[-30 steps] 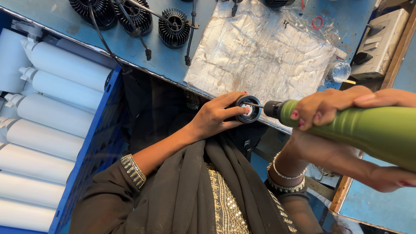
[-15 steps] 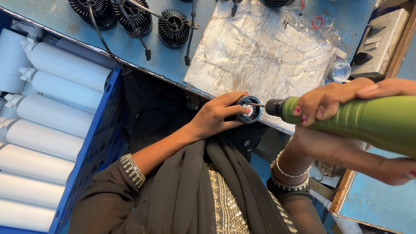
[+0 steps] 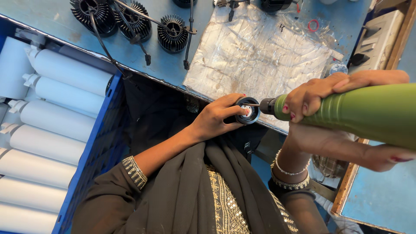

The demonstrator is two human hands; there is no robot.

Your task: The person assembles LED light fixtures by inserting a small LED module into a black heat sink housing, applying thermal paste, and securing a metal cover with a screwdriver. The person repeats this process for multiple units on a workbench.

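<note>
My left hand (image 3: 215,118) grips a small round black finned part (image 3: 248,111) with a pale centre, held at the front edge of the blue workbench (image 3: 52,21). My right hand (image 3: 323,104) wraps around a green electric screwdriver (image 3: 368,113), fingers over the top and thumb underneath. The screwdriver's thin bit points left and meets the pale centre of the black part. A beaded bracelet shows on my right wrist.
A blue crate (image 3: 93,156) at the left holds several white cylinders (image 3: 65,73). Three black finned heat sinks (image 3: 172,33) with black cables lie at the back of the bench. A crinkled clear plastic sheet (image 3: 260,56) covers the bench middle. A grey box (image 3: 377,41) stands at the right.
The green screwdriver and my right hand have shifted slightly up and left against the black part. My left hand holds steady.
</note>
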